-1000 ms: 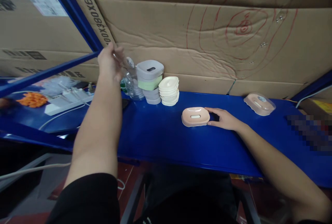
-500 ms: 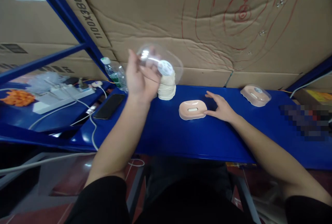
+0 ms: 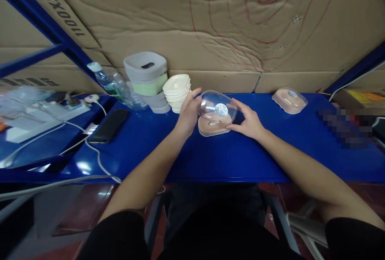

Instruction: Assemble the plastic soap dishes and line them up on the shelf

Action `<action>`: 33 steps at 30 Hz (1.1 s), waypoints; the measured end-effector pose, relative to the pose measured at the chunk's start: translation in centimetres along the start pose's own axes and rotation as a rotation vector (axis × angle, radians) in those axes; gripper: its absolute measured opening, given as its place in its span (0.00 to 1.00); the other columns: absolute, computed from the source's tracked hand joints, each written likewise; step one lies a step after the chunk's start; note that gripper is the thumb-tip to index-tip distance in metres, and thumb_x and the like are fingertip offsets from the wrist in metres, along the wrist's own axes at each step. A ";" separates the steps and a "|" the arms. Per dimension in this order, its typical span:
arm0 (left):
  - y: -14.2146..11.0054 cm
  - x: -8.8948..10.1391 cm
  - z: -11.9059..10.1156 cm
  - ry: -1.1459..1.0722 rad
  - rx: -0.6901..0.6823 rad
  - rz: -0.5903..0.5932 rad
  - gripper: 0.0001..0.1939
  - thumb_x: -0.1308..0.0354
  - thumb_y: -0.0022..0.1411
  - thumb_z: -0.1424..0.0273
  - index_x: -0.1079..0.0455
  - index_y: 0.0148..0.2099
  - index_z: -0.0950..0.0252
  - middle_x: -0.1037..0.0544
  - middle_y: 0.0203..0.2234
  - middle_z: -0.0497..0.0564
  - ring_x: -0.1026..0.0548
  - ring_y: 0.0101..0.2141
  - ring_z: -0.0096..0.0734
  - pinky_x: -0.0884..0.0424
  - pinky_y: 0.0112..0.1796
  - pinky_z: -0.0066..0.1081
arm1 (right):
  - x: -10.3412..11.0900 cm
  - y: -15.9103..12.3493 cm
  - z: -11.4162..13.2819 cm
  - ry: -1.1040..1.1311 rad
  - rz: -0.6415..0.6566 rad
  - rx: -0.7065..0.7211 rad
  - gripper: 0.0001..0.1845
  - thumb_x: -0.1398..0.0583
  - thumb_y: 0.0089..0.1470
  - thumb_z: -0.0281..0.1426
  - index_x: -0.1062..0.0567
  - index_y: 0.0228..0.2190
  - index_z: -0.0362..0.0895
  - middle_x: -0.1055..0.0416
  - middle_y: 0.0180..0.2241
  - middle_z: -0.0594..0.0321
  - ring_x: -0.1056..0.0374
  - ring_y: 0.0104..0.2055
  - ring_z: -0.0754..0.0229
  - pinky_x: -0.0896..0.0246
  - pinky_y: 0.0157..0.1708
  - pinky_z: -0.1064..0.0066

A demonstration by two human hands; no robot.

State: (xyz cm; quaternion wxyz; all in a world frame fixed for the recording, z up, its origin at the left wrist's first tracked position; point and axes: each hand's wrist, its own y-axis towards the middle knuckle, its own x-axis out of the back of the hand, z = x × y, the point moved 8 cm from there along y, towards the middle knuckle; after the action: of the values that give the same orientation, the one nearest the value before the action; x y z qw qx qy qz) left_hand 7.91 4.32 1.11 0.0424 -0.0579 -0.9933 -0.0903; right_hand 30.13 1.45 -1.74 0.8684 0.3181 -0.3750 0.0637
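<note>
Head view: clear cover [image 3: 214, 100] pinched between hands [image 3: 188, 115], tilted over peach dish [image 3: 207, 128].

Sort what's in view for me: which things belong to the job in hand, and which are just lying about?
Likely the job:
clear cover
pink dish below it
covered pink dish at right
stacked pieces, possibly

Apparently just lying about:
phone
bottle
power strip

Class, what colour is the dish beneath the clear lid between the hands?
The dish is peach-pink, seen best in the head view.
</note>
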 end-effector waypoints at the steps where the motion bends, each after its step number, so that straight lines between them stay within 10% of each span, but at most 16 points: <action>1: -0.1 0.5 -0.4 0.105 -0.033 -0.019 0.29 0.52 0.77 0.54 0.40 0.73 0.59 0.15 0.41 0.54 0.17 0.42 0.44 0.22 0.48 0.46 | 0.0 0.1 -0.2 0.016 0.022 0.019 0.61 0.31 0.54 0.62 0.47 0.76 0.52 0.26 0.66 0.50 0.33 0.70 0.33 0.39 0.69 0.35; 11: -0.8 0.1 0.3 1.009 0.003 0.274 0.26 0.51 0.73 0.52 0.25 0.60 0.64 0.15 0.40 0.61 0.18 0.48 0.57 0.26 0.47 0.47 | -2.0 -0.3 -3.3 0.063 0.270 0.078 0.56 0.37 0.63 0.59 0.53 0.78 0.52 0.36 0.73 0.49 0.37 0.73 0.36 0.41 0.71 0.34; 17: -1.0 -0.2 1.6 1.112 0.021 0.395 0.27 0.55 0.73 0.46 0.23 0.43 0.61 0.16 0.35 0.60 0.17 0.43 0.55 0.27 0.43 0.44 | -3.1 -0.7 -4.6 -0.031 0.341 0.048 0.51 0.39 0.66 0.55 0.52 0.79 0.52 0.35 0.72 0.49 0.33 0.70 0.34 0.37 0.68 0.34; 33: 0.1 -0.7 4.0 1.025 0.011 0.446 0.31 0.65 0.77 0.48 0.26 0.49 0.63 0.16 0.46 0.64 0.18 0.48 0.52 0.27 0.49 0.44 | -1.9 -0.3 -5.0 -0.082 0.255 -0.020 0.60 0.33 0.55 0.64 0.44 0.77 0.50 0.33 0.71 0.48 0.34 0.71 0.31 0.36 0.68 0.34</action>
State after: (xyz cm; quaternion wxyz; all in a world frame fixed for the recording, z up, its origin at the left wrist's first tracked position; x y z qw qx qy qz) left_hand 8.29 5.06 -2.85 0.5384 -0.2150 -0.8097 -0.0908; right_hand 31.99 4.48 -5.77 0.8403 0.2616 -0.4483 0.1568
